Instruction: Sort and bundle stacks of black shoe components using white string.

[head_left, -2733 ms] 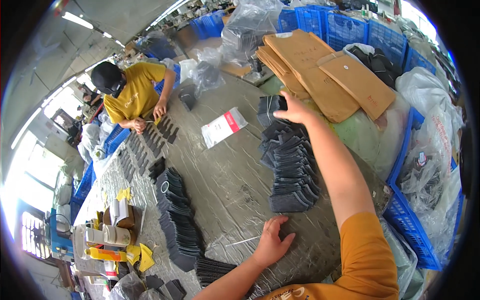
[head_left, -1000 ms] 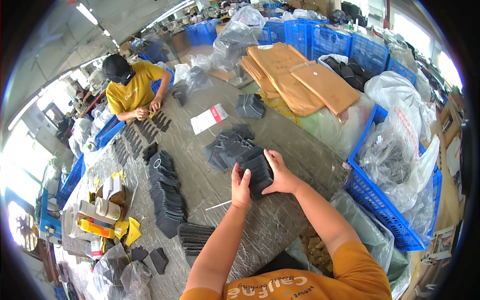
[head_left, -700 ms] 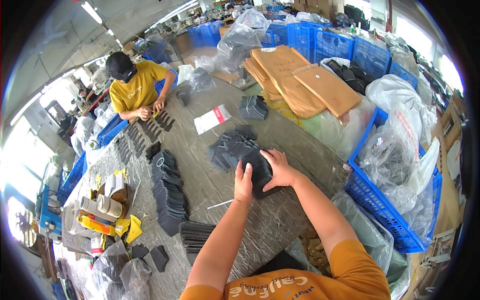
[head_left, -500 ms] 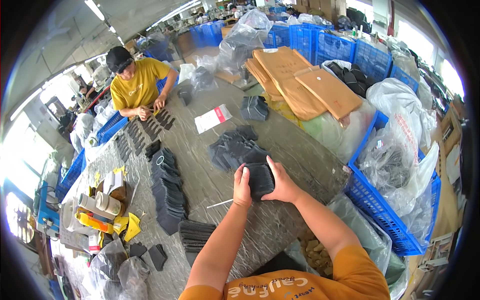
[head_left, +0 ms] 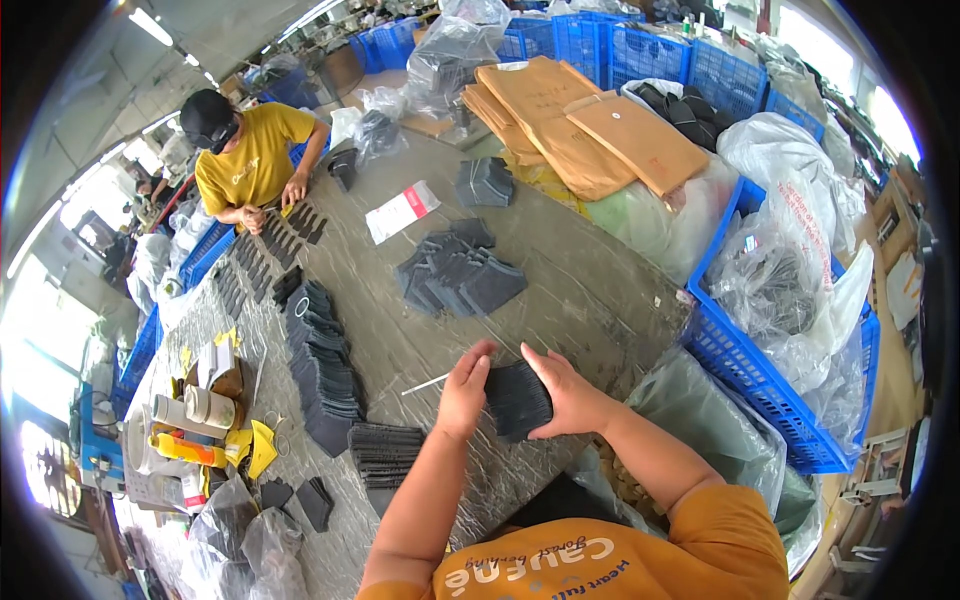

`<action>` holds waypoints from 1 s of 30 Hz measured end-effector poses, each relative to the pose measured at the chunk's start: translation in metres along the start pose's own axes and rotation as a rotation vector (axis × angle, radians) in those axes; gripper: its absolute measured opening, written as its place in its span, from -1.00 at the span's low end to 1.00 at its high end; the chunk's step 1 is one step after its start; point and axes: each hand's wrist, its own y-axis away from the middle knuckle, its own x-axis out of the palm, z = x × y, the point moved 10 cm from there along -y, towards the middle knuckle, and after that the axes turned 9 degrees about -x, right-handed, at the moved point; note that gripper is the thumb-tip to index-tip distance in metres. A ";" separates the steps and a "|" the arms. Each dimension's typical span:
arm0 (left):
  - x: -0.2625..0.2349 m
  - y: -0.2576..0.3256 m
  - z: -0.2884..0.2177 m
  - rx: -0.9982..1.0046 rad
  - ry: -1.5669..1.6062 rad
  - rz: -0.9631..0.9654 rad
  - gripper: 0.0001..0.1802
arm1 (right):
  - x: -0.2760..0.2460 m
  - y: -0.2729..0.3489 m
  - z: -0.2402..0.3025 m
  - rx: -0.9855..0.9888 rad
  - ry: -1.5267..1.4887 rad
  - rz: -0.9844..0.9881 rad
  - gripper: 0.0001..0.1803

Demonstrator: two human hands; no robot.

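Note:
A compact stack of dark, thin pieces (head_left: 519, 401), like cut fabric or foam, stands between my hands near the table's front. My right hand (head_left: 572, 396) grips its right side, thumb at the far corner and fingers round the near one. Along the left edge lies my left hand (head_left: 464, 391), its fingers stretched out and pointing away from me; whether it presses on the stack is hard to see. Just beyond my hands is a loose pile of similar dark pieces (head_left: 460, 272). A thin white stick (head_left: 424, 384) lies left of my left hand.
Long overlapping rows of dark pieces (head_left: 325, 370) run along the left, beside a ribbed stack (head_left: 385, 447). Jars (head_left: 210, 408) and yellow scraps stand farther left. A blue crate (head_left: 760, 385) with plastic bags borders the right. Across the table, a person in yellow (head_left: 255, 160) handles small dark pieces.
My hands and the stack have come nearer to me. My left hand's fingers have straightened and moved off the stack's top. The view has shifted, so the table appears farther left.

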 end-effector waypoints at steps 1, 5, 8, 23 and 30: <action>-0.004 0.000 -0.005 0.001 0.000 -0.003 -0.52 | 0.004 0.001 0.004 -0.022 -0.023 0.037 0.39; -0.008 0.004 -0.018 -0.002 -0.265 0.028 -0.77 | 0.007 0.006 0.001 0.014 0.046 0.034 0.37; -0.014 0.004 -0.011 -0.112 -0.279 0.129 -0.76 | 0.009 0.005 0.005 -0.009 0.035 0.075 0.35; -0.041 -0.024 -0.023 0.032 -0.408 -0.159 -0.79 | 0.015 0.007 0.014 -0.167 -0.203 0.092 0.04; 0.008 -0.027 0.006 0.005 -0.801 0.192 -0.76 | 0.001 0.000 0.025 -0.212 -0.046 -0.034 0.14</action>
